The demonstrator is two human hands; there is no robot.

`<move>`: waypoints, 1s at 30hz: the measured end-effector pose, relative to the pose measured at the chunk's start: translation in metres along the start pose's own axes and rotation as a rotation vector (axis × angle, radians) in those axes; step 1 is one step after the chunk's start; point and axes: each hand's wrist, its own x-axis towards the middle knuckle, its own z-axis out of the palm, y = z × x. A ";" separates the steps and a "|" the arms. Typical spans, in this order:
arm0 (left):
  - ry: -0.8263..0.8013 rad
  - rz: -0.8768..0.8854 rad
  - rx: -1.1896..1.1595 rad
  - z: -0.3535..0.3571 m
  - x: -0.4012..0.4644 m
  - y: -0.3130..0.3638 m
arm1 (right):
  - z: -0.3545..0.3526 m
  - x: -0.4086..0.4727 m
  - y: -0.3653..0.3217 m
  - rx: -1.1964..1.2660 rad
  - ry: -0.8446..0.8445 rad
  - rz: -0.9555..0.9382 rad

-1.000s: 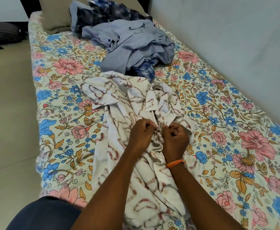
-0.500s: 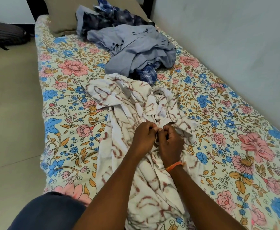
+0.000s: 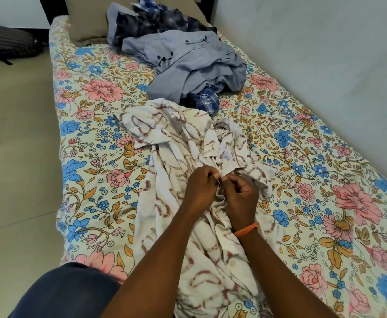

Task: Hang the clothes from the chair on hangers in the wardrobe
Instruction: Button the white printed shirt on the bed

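A white shirt (image 3: 178,161) with brown-red marbled streaks lies spread lengthwise on the floral bed sheet (image 3: 91,138), collar toward the far end. My left hand (image 3: 200,189) and my right hand (image 3: 242,197) meet at the shirt's front opening just below the collar, each pinching an edge of the fabric. An orange band sits on my right wrist. Farther up the bed lies a heap of a grey-blue shirt (image 3: 194,63), a blue checked garment (image 3: 207,101) and a dark patterned one (image 3: 155,24). No hanger or wardrobe is in view.
The bed runs along a pale wall (image 3: 314,53) on the right. A beige pillow (image 3: 84,19) lies at the bed's far end. Tiled floor (image 3: 15,157) is on the left, with a dark striped bag (image 3: 6,45) at the far left. My dark-clad knee (image 3: 68,292) is at bottom left.
My hands have drawn closer together at the shirt's front, fingertips now nearly touching. The camera view shifted slightly to the left.
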 end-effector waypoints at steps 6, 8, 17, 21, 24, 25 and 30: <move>0.001 -0.029 0.022 0.001 0.000 0.000 | 0.004 0.000 -0.003 0.053 -0.029 0.087; 0.003 -0.020 0.047 0.002 0.001 0.000 | 0.004 0.001 -0.003 0.035 -0.021 0.079; 0.043 -0.027 0.072 0.005 0.000 0.002 | 0.005 0.000 0.005 -0.019 -0.028 0.018; 0.047 -0.021 0.038 0.003 0.002 -0.004 | 0.003 0.002 0.002 0.018 -0.008 0.001; 0.040 -0.018 -0.011 0.001 0.003 -0.006 | 0.000 0.006 0.006 0.037 -0.010 0.017; 0.038 -0.020 -0.029 0.000 0.003 -0.006 | -0.001 0.007 0.008 0.046 -0.021 0.042; 0.022 -0.039 -0.056 -0.001 0.002 -0.006 | -0.001 0.006 0.005 0.096 -0.072 0.109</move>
